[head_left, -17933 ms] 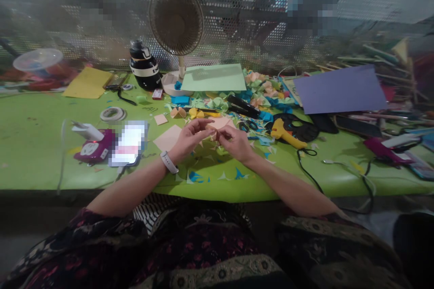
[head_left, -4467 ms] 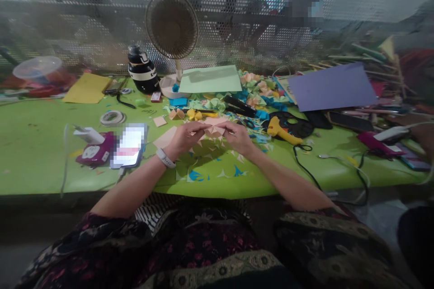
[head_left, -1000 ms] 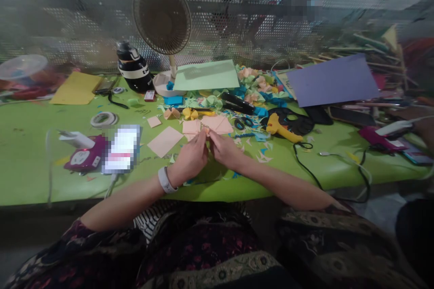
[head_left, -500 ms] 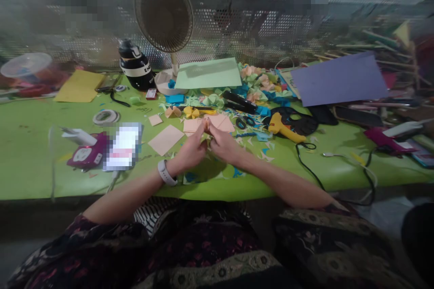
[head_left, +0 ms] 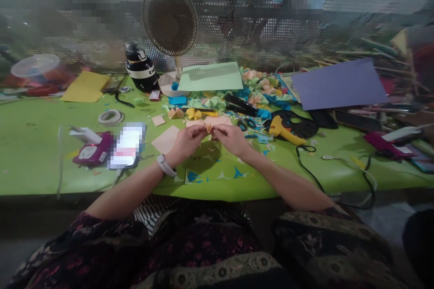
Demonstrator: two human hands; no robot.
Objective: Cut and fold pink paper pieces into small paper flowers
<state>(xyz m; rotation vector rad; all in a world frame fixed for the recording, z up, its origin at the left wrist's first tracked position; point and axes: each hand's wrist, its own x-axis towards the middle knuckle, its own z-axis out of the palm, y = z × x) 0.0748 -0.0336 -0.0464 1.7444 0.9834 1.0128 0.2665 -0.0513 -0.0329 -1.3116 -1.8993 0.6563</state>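
Between my fingertips, above the green table, is a small folded piece of peach paper [head_left: 209, 128]. My left hand [head_left: 187, 143] pinches it from the left, a white band on that wrist. From the other side my right hand [head_left: 232, 139] pinches it too. Just behind the hands lie peach paper sheets [head_left: 220, 120], partly covered by them. A peach paper square [head_left: 165, 140] lies beside my left hand, and a smaller peach square [head_left: 158, 120] sits beyond it. Folded yellow paper [head_left: 193, 114] and a folded peach piece [head_left: 176, 113] stand farther back.
Behind are a desk fan [head_left: 169, 19], a black bottle [head_left: 140, 70] and a black stapler-like tool [head_left: 240, 104]. To the right lie scissors [head_left: 246, 124], a yellow glue gun [head_left: 285, 132] and its cord. A phone [head_left: 127, 145] and tape roll [head_left: 110, 117] are left. Paper scraps litter the middle.
My hands have spread slightly apart and turned, so the folded peach paper now shows between the fingertips. The whole view has shifted slightly.
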